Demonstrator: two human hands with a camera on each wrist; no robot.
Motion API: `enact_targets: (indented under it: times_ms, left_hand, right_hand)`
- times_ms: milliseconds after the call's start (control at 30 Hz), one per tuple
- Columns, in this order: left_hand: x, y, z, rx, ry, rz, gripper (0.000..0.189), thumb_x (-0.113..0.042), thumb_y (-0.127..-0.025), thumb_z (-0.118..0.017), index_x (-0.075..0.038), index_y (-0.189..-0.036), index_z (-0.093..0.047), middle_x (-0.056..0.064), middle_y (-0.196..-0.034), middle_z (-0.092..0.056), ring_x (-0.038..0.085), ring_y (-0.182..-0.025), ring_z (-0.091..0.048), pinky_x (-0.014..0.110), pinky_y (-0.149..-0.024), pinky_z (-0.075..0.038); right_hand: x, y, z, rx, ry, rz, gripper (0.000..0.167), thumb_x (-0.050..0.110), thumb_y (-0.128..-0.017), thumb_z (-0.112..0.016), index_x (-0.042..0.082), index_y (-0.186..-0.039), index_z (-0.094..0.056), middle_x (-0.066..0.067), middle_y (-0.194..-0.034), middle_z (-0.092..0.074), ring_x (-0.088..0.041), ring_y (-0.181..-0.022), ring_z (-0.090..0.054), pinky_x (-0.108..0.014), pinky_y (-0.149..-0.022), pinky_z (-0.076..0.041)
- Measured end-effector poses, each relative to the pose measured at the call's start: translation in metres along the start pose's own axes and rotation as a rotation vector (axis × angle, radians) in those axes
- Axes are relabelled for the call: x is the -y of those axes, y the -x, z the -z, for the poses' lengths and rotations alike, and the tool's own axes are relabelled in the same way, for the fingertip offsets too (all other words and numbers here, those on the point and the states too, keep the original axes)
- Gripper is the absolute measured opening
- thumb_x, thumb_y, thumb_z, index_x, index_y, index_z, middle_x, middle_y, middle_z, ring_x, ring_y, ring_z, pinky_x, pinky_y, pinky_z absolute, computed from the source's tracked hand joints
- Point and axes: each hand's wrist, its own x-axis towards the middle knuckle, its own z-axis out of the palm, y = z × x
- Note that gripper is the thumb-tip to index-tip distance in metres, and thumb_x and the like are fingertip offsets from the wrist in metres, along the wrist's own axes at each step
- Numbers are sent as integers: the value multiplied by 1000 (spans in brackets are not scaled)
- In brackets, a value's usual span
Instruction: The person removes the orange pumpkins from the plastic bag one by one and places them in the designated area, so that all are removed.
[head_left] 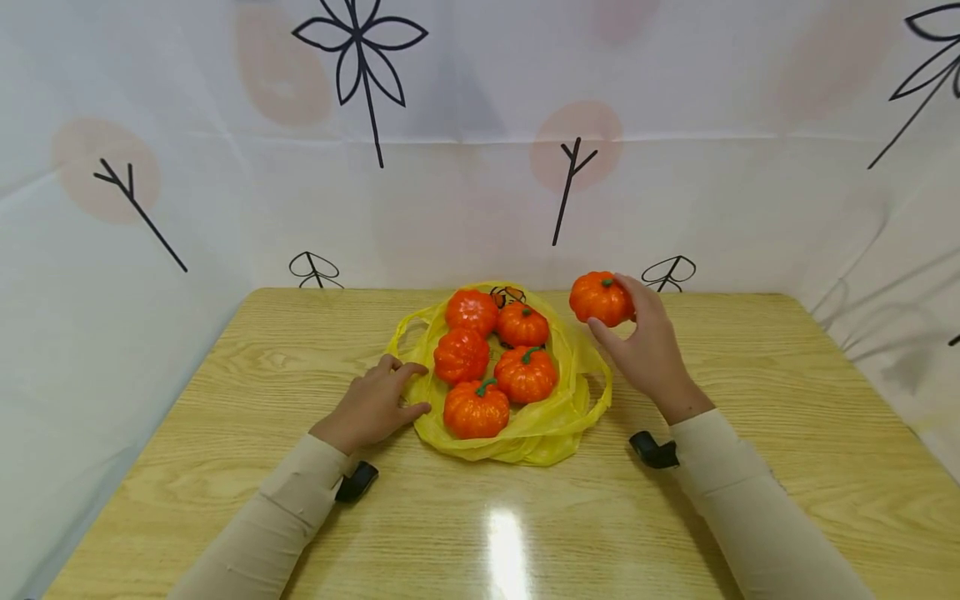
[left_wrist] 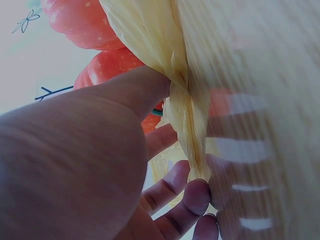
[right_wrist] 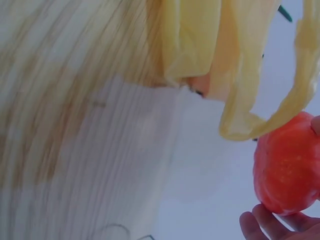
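Note:
My right hand [head_left: 651, 354] holds a small orange pumpkin [head_left: 596, 298] with a short green stem, thumb below and fingers on its right side. It is held up beyond the right edge of a yellow plastic bag [head_left: 543, 450]. Fingertips of that hand also show under the pumpkin [right_wrist: 285, 167] in the right wrist view. Several similar pumpkins [head_left: 476, 410] lie in the wide-mouthed bag. At the bag's left rim rests my left hand [head_left: 371, 404], thumb and forefinger spread apart over the plastic. In the left wrist view its thumb overlaps the yellow plastic [left_wrist: 150, 30], other fingers low by the tabletop.
The bag stands on a light wood table [head_left: 315, 525] close to its back edge. Behind rises a pale cloth backdrop [head_left: 465, 208] with plant drawings. Bag handles [head_left: 602, 396] loop out at the left and right. A dark strap end [head_left: 654, 450] hangs below each wrist.

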Motion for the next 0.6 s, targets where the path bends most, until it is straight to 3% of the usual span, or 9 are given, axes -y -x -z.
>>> enact_targets:
  times_ms: [367, 600]
  left_hand:
    - [0, 0, 0, 1, -2, 1, 53, -46, -91, -71, -21, -136, -57, 10, -122, -53, 28, -103, -57, 48, -83, -46]
    - [1, 0, 0, -8, -3, -7, 53, -45, -91, -71, -21, -136, -57, 11, -121, -53, 27, -103, -58, 47, -82, -46]
  right_hand:
    - [-14, -3, 6, 49, 70, -84, 71, 20, -94, -71, 2, -152, -34, -26, -152, -36, -46, -135, -40, -64, -106, -38]
    - [-22, -3, 8, 136, 102, -143, 74, 20, -95, -69, 1, -154, -30, -28, -155, -32, -49, -138, -37, -66, -108, -35]
